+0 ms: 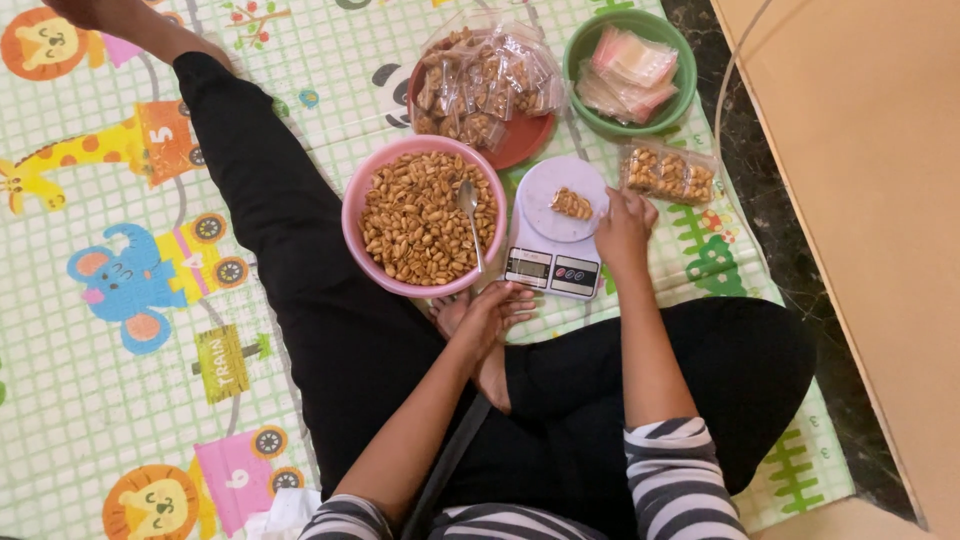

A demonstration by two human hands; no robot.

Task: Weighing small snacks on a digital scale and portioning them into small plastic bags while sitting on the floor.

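Sitting on play mat (120, 390), legs crossed. Right hand (624, 225) at right rim of kitchen scale (555, 235), fingers curled together by small peanut packet (571, 204) on platform, packet's long axis slanting left-right; grip unclear. Left hand (492, 308) loosely spread, empty, just below pink bowl (424, 216) of peanuts. Spoon (471, 218) handle points toward person. Open mat lies left; mat edge right.

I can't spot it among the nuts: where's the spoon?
The spoon lies in the pink bowl of peanuts, at its right side, just left of the white scale.
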